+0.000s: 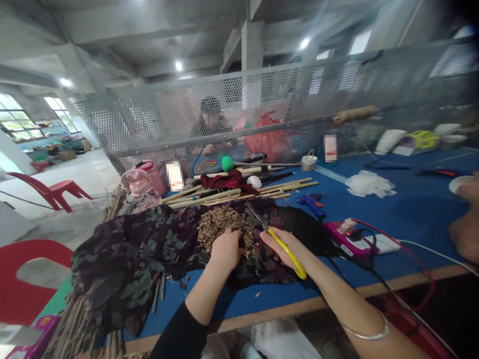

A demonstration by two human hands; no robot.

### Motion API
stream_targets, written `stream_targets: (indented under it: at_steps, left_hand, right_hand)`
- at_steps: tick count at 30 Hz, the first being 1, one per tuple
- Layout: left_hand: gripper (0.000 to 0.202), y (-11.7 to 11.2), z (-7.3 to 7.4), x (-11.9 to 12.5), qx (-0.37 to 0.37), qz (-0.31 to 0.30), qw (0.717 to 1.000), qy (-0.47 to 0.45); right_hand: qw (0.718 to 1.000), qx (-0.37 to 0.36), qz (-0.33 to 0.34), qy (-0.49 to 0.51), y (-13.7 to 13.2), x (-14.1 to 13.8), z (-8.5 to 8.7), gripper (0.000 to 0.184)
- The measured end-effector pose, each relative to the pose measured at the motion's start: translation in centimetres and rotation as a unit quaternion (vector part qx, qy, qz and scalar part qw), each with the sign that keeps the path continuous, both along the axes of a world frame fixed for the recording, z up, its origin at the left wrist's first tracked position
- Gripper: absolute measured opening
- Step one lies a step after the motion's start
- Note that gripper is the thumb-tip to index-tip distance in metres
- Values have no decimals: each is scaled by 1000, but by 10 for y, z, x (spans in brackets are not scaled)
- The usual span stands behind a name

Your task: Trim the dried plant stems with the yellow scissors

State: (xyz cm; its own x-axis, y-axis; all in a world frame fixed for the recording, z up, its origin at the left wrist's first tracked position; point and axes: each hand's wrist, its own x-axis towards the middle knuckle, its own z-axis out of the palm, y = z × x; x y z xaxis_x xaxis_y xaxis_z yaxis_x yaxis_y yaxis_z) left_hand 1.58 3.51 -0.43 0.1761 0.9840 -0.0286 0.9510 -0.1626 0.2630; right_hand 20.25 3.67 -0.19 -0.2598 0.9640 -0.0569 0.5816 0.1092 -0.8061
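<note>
- Head view: a person's left hand (225,249) rests in a pile (215,224) of dry brown bits, heaped on dark floral cloth (123,254) over a blue table (355,214).
- The left hand's fingertips are hidden by the hand and the bits; whether they pinch anything, one cannot tell.
- The right hand (285,239), at the pile's right side, has its fingers closed about yellow-handled scissors (287,253), though the exact hold is partly hidden.
- The blades point forward and slightly left, past the left hand; that is a sound angle, best maintained whenever the hands work this close.
- A light, cupped left hand would probably crumble the brittle-looking bits least.
- Flat cloth would likely catch more; a few scraps (182,284) lie on the bare table at the near edge.
- Sticks (224,196) lie beyond the pile, a glue gun (312,203) to its right; both seem best left clear of the blades.
- Two upright panels, one at left (174,177) and one at right (330,148), are blurred out; no writing can be read there.
- The pink-and-white power strip (346,244) shows no legible label or brand.
</note>
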Motion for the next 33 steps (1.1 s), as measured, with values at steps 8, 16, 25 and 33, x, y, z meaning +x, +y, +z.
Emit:
stream_targets:
  at_steps: [8, 16, 25, 33]
  left_hand:
    - [23, 1, -7, 8, 21, 8, 1000, -9]
    - [27, 0, 0, 4, 35, 74, 997, -15]
    - [19, 19, -11, -9, 9, 157, 779, -607]
    - [13, 10, -8, -8, -112, 181, 572, -792]
  right_hand:
    - [999, 33, 7, -25, 0, 0, -3, 44]
    - [1000, 16, -3, 3, -1, 1, -3, 45]
    - [996, 81, 5, -37, 1, -3, -5, 38]
    - [981, 162, 28, -105, -3, -24, -19, 66]
